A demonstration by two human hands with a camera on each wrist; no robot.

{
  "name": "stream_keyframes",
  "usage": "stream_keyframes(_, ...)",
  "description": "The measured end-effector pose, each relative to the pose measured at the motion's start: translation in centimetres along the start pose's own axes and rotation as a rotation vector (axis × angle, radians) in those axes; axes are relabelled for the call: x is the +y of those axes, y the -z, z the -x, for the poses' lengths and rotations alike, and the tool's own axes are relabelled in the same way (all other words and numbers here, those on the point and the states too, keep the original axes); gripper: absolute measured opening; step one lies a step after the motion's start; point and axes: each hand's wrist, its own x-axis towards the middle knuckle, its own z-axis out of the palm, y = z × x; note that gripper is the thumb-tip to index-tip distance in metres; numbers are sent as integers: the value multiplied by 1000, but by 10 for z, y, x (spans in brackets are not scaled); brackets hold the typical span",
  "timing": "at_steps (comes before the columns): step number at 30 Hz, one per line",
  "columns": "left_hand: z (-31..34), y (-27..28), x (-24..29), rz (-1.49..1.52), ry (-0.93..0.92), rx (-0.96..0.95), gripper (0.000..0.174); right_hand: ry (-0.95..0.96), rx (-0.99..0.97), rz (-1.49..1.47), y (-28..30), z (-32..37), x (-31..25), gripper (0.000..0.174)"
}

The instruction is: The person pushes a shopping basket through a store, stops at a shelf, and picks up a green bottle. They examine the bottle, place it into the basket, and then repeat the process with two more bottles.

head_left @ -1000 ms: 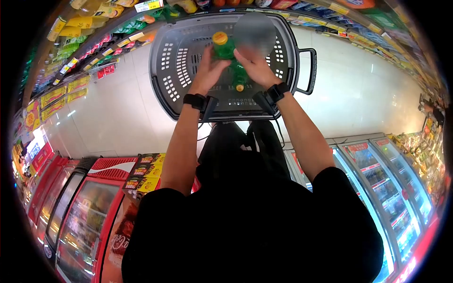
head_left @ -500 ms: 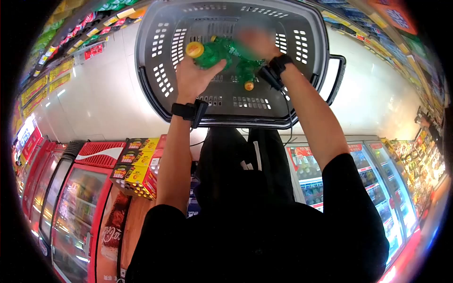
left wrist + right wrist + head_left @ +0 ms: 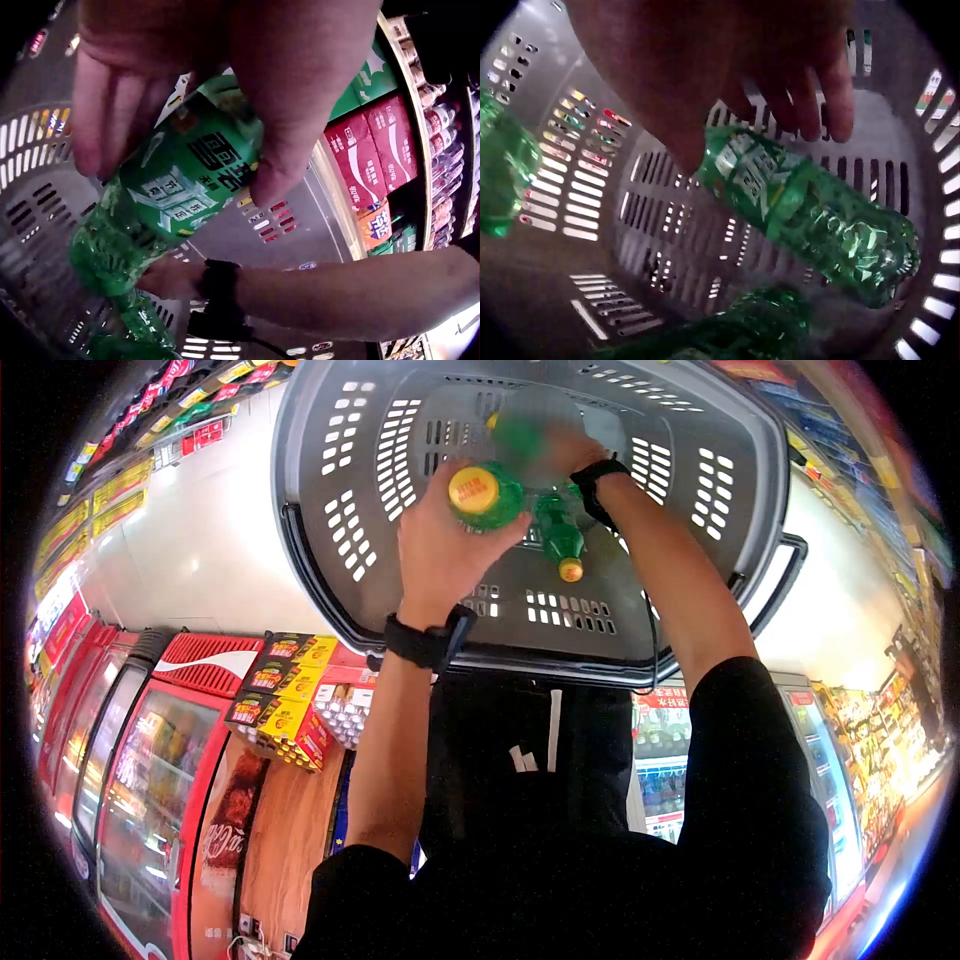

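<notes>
two green bottles are in hand: the left hand [image 3: 440, 555] wraps fingers and thumb round the yellow-capped bottle [image 3: 492, 498] over the basket floor, and the right hand [image 3: 727, 60] clasps a second bottle [image 3: 810, 214] low inside the grey basket [image 3: 700, 550], toward its far wall. a third bottle [image 3: 560, 538] lies on the floor between them. i judge a slack grip could drop either bottle onto the lying one. a blur in the head view hides the right fingers, and the second bottle's cap is hard to make out.

Both bare forearms stretch forward, the left hand [image 3: 445, 550] and right hand [image 3: 562, 455] near each other, fingers curled in a grip.
</notes>
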Motion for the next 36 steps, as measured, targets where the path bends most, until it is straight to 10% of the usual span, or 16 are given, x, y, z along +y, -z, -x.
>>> stream_keyframes(8, 11, -3, -3, 218, 16, -3, 55, -21, 81, 121, -6, -6, 7, 98)
stream_keyframes(16, 14, 4, 9, 130, 39, -21, 53, -87, 319, -62, 22, 54, 36, 81)
stream_keyframes(24, 13, 0, 7, 146, -43, -28, 59, -336, 225, -201, 28, 132, 29, 59)
stream_keyframes(36, 14, 1, 23, 86, -100, -82, 57, -228, -36, 66, 35, 202, -23, 27)
